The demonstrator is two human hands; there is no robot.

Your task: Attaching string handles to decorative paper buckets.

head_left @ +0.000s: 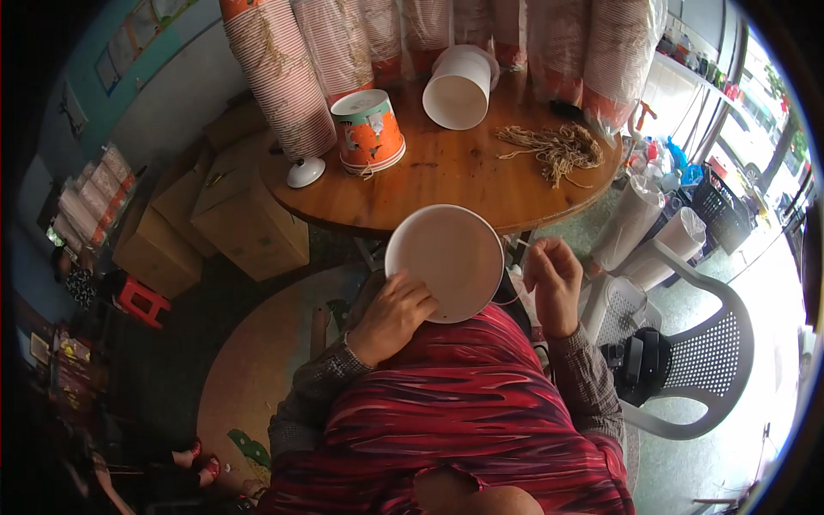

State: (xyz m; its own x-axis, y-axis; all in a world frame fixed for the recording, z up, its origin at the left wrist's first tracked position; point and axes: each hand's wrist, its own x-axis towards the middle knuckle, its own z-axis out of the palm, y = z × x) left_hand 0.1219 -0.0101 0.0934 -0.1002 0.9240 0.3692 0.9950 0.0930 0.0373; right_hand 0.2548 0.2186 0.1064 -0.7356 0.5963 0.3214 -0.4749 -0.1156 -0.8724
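Note:
A white paper bucket (pixel 446 257) sits above my lap with its round mouth turned up toward me. My left hand (pixel 393 316) grips its near left rim, fingers reaching over into the inside. To the right of the bucket, my right hand (pixel 554 279) pinches a thin cord (pixel 518 301), with a pale tip sticking out past the fingers. The cord curves from the bucket's lower right side toward that hand. A small dark spot, perhaps a hole, shows inside near the bucket's lower rim.
On the round wooden table (pixel 429 189) stand an orange patterned bucket (pixel 371 136), tall bucket stacks (pixel 279 77), a tipped white bucket (pixel 457 99), a bundle of cords (pixel 558 148) and a white lid (pixel 305 172). Cardboard boxes (pixel 249 210) lie left; a plastic chair (pixel 730 343) stands right.

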